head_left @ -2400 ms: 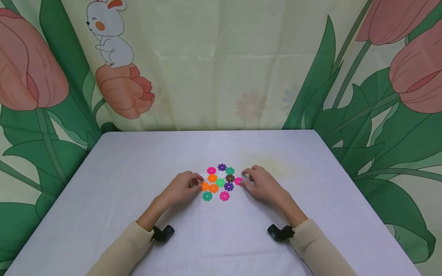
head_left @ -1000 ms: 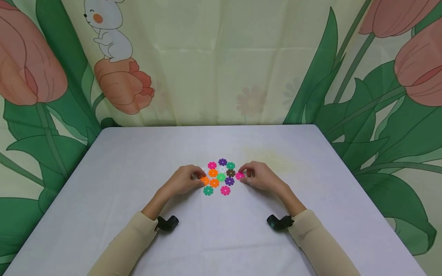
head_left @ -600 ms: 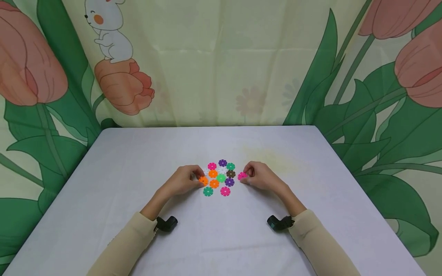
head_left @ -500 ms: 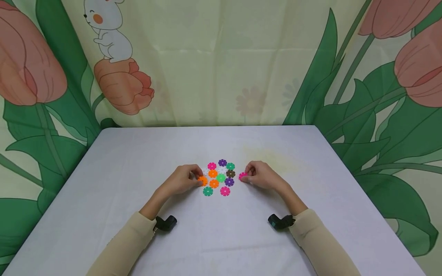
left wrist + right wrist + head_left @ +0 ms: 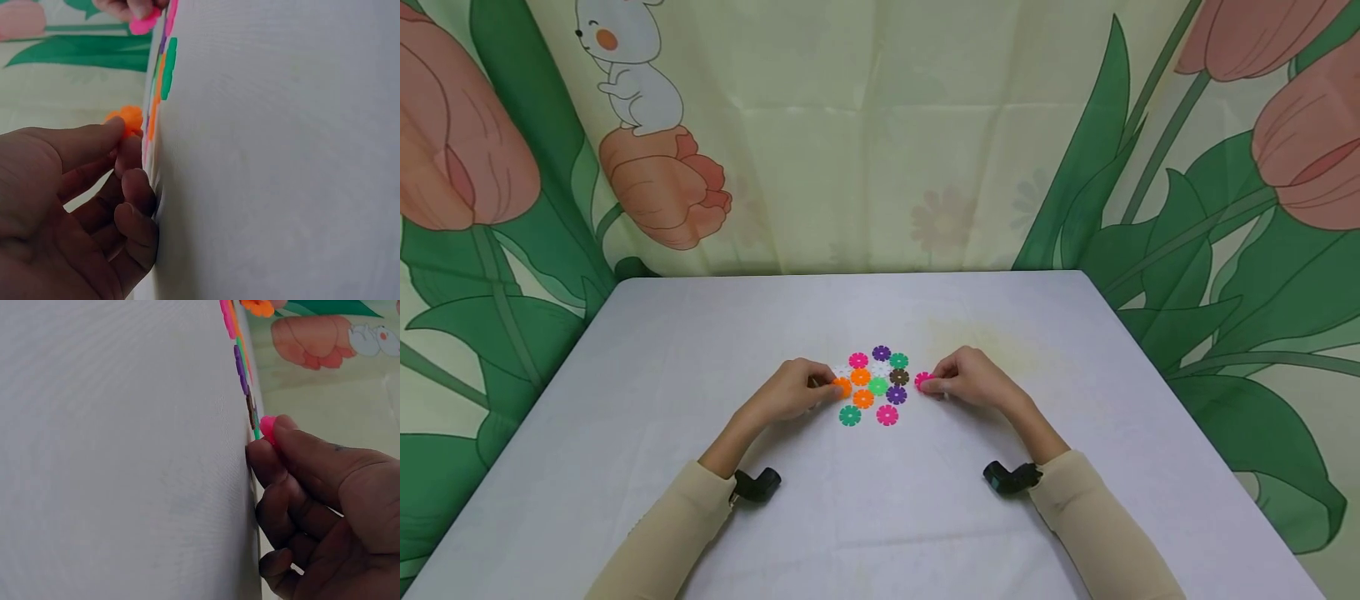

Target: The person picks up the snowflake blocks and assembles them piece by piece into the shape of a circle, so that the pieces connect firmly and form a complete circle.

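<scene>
Between thumb and fingers, my left hand (image 5: 796,388) pinches an orange notched plastic disc (image 5: 128,119), lifted off the cloth in the left wrist view. Opposite it, my right hand (image 5: 973,379) pinches a pink notched disc (image 5: 268,427), partly covered by the thumb. Several like discs lie flat between the hands: a green disc (image 5: 850,415), a light green disc (image 5: 877,386), a brown disc (image 5: 898,377), a purple disc (image 5: 896,395) and a pink disc (image 5: 887,415) among them. Two more orange discs sit near the left fingertips. Some white discs (image 5: 880,367) blend into the cloth.
A white cloth covers the table (image 5: 880,508), whose far edge meets a hanging curtain (image 5: 880,167) printed with tulips and a rabbit. Black wrist cameras, one on the left wrist (image 5: 757,485) and one on the right wrist (image 5: 1012,477), jut inward above the table.
Both hands reached the discs at the cluster's sides and took hold of one each. They drew them slightly outward, then lifted them, and the two have come a little closer together again.
</scene>
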Available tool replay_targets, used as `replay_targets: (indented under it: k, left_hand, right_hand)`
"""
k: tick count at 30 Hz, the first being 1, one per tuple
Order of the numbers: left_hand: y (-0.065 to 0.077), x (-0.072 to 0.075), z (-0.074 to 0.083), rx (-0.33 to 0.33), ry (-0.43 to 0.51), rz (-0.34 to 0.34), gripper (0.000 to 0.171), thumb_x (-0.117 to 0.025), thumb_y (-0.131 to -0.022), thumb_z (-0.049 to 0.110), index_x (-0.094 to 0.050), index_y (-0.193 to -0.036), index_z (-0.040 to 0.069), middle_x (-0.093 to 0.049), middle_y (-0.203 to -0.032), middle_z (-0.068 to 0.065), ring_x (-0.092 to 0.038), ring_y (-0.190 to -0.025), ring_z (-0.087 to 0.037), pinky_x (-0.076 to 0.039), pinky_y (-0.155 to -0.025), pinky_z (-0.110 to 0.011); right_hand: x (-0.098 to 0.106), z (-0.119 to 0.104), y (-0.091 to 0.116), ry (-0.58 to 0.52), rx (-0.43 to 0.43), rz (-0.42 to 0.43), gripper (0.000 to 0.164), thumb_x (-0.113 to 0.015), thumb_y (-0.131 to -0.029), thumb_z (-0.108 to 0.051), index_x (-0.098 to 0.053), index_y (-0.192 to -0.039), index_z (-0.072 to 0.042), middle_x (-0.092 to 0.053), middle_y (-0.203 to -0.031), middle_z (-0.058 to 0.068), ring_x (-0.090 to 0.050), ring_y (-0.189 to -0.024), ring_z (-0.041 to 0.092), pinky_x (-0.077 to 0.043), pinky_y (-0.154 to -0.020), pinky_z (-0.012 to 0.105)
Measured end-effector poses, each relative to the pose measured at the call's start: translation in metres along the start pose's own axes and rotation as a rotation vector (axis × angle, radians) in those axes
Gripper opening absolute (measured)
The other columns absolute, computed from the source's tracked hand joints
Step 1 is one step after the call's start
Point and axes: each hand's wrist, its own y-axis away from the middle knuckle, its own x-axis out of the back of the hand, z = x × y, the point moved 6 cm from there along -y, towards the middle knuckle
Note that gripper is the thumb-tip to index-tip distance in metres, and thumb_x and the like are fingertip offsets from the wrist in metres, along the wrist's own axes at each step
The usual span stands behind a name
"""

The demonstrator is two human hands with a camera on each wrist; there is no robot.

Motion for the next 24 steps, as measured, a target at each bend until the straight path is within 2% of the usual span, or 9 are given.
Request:
replay_targets:
  k: [5,9,17,24]
  left_hand:
    - [-0.002,-0.002,0.002,-0.015,-0.003,0.013,0.017,-0.074,-0.100,0.025,-0.079,-0.109,0.012,-0.070,-0.092,-0.004,-0.059,-0.074,-0.018,-0.052,-0.067,-0.028]
    - [-0.003,-0.002,0.005,-0.034,0.015,0.024,0.018,-0.073,-0.100,0.025,-0.079,-0.112,0.013,-0.069,-0.091,-0.005,-0.058,-0.074,-0.019,-0.051,-0.065,-0.027]
    - [-0.006,-0.008,0.015,-0.071,0.067,0.044,0.020,-0.075,-0.100,0.024,-0.079,-0.115,0.011,-0.071,-0.094,-0.006,-0.057,-0.064,-0.018,-0.050,-0.058,-0.026]
    - [-0.007,-0.013,0.020,-0.098,0.066,0.047,0.020,-0.076,-0.099,0.024,-0.080,-0.115,0.012,-0.073,-0.089,-0.004,-0.059,-0.065,-0.018,-0.052,-0.057,-0.028]
  right_hand:
    - [-0.004,-0.003,-0.004,-0.053,0.031,-0.033,0.016,-0.075,-0.100,-0.024,-0.084,-0.093,-0.012,-0.077,-0.080,0.000,-0.059,-0.078,0.015,-0.048,-0.072,0.025]
    - [-0.010,-0.006,-0.007,-0.135,0.018,-0.081,0.018,-0.070,-0.103,-0.020,-0.083,-0.103,-0.007,-0.079,-0.084,0.003,-0.064,-0.077,0.015,-0.053,-0.071,0.023]
    - [-0.017,-0.014,-0.015,-0.210,0.047,-0.093,0.028,-0.064,-0.107,-0.025,-0.080,-0.094,-0.006,-0.074,-0.079,0.004,-0.062,-0.076,0.016,-0.051,-0.074,0.025]
    - [-0.030,-0.027,-0.022,-0.298,0.051,-0.127,0.033,-0.061,-0.108,-0.029,-0.079,-0.094,-0.005,-0.073,-0.079,0.003,-0.064,-0.080,0.017,-0.051,-0.086,0.029]
